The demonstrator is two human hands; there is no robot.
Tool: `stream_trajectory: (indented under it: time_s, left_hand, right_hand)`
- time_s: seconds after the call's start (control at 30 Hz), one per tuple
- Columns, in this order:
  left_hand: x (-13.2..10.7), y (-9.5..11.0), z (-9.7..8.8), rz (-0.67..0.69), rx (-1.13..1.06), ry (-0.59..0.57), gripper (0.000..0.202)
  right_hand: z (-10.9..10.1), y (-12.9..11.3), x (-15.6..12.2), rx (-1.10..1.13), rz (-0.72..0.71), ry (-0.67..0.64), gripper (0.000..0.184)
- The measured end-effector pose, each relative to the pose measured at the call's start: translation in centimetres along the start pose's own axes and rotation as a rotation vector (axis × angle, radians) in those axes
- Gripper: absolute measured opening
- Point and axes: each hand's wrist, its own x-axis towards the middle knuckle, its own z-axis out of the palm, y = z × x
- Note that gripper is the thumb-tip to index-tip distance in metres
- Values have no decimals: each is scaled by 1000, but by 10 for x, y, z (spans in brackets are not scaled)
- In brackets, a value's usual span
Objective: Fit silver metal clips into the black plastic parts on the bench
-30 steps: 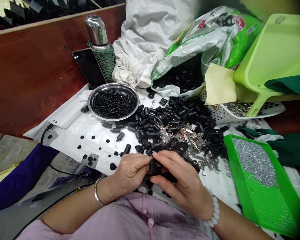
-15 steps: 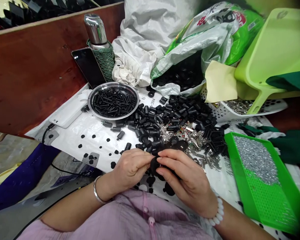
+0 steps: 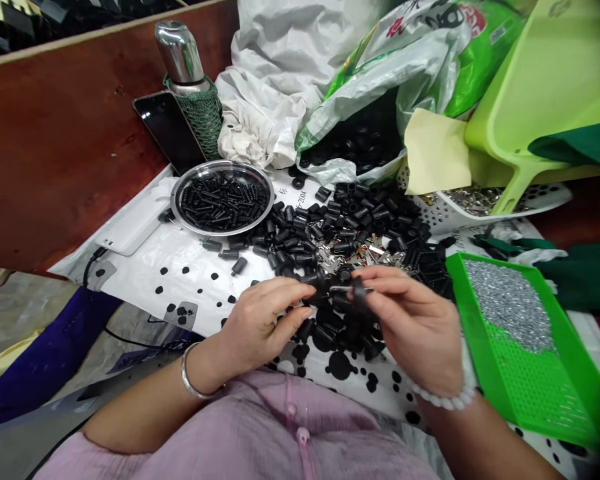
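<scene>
Two bare hands at work over a spotted white sheet (image 3: 155,293), seen from above. The right hand (image 3: 415,320) holds a narrow pinch between thumb and forefinger on a small black plastic part (image 3: 359,293), with a thin silver metal pin (image 3: 343,289) running toward 9 o'clock. This part sits at the centre of the view, between the hands. The left hand (image 3: 257,327) is half closed, its fingertips (image 3: 300,289) at the pin's far end; whether they grip anything cannot be told.

Progress as far as shown: a steel dish (image 3: 171,203) at 10 o'clock holds ridged black pieces (image 3: 223,200). Loose black sleeves (image 3: 340,220) and silver clips (image 3: 353,250) lie heaped at 12 o'clock. A plastic bag (image 3: 375,73) at 1 o'clock holds black rings (image 3: 355,140). A green perforated tray (image 3: 473,320) at 3 o'clock bears a layer of small silver parts (image 3: 507,303).
</scene>
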Motion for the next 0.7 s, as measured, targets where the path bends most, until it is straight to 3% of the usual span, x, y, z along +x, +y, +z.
stream_trajectory:
  time_s: [0.13, 0.27, 0.5, 0.6, 0.7]
  left_hand:
    - [-11, -2, 2, 59, 90, -84, 17]
    - [-21, -5, 8, 106, 179, -171, 19]
    - [-24, 3, 22, -21, 467, -281, 32]
    - [-22, 5, 27, -41, 491, -332, 29]
    - [-23, 2, 25, -40, 470, -312, 18]
  right_hand:
    - [-22, 10, -8, 139, 67, 224, 9]
    - [-35, 16, -20, 125, 76, 330, 8]
    - [-38, 27, -31, 43, 34, 326, 9]
    - [-39, 29, -34, 48, 42, 299, 10]
    - [-40, 31, -37, 27, 36, 289, 11]
